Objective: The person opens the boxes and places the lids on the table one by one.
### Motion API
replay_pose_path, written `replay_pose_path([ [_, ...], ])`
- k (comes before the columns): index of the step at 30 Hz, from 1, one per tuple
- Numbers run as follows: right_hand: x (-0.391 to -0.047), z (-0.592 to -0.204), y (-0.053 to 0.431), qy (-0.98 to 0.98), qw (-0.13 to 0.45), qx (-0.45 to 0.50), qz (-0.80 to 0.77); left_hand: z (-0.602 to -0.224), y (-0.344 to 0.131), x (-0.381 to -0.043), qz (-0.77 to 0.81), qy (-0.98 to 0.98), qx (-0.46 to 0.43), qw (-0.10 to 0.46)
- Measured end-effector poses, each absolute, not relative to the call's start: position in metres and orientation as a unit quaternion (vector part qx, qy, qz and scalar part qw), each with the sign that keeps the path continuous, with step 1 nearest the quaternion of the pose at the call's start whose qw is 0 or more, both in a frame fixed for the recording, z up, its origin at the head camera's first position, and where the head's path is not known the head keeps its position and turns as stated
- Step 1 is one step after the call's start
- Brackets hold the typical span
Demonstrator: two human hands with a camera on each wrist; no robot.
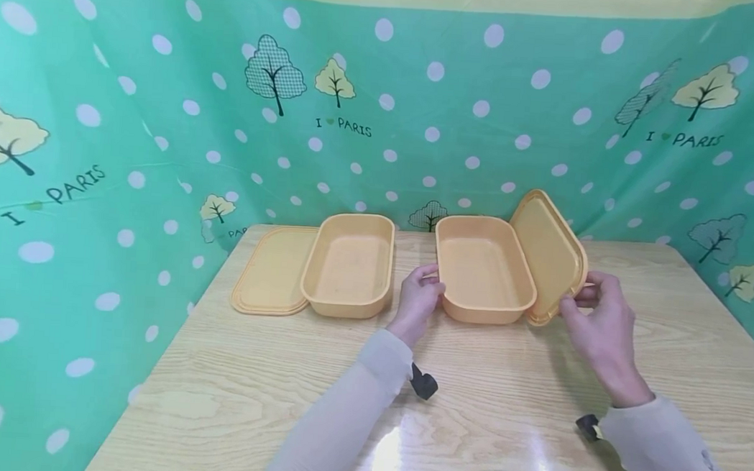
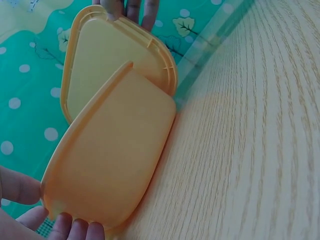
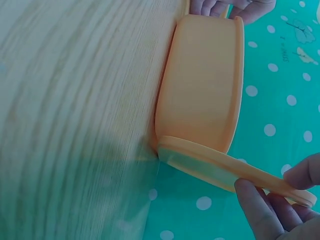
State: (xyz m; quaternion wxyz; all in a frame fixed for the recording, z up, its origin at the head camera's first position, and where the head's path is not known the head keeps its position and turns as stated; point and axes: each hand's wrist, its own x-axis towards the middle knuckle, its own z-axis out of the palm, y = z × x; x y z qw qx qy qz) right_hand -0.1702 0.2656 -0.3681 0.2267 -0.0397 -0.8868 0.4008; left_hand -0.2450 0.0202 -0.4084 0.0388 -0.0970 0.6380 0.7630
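An orange, uncovered plastic food container (image 1: 485, 315) stands upright on the table at center right. My left hand (image 1: 419, 299) grips its left side, with the thumb (image 2: 22, 187) by the rim and fingertips against the outer wall. Beside the container's right side, a matching lid (image 1: 547, 253) is held tilted up on edge. My right hand (image 1: 604, 332) pinches that lid's outer edge between thumb and fingers. In the right wrist view, the lid (image 3: 220, 162) has its lower end right at the container's bottom corner (image 3: 161, 131).
A second orange container (image 1: 346, 309), also uncovered, stands left of my left hand. Another lid (image 1: 271, 272) lies flat at that container's left. Behind the wooden table (image 1: 245, 379) hangs a green dotted cloth (image 1: 431, 131), which also runs along the left side.
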Motion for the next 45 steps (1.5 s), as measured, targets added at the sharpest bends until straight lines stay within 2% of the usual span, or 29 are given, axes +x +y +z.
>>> replay_pose_path([
  [13, -0.170, -0.369, 0.267, -0.887, 0.226, -0.024, 0.403, -0.406, 0.019, -0.244, 0.759, 0.643, -0.093, 0.041],
  [45, -0.172, -0.365, 0.281, -0.883, 0.230, -0.065, 0.403, -0.409, 0.021, -0.245, 0.753, 0.650, -0.095, 0.036],
])
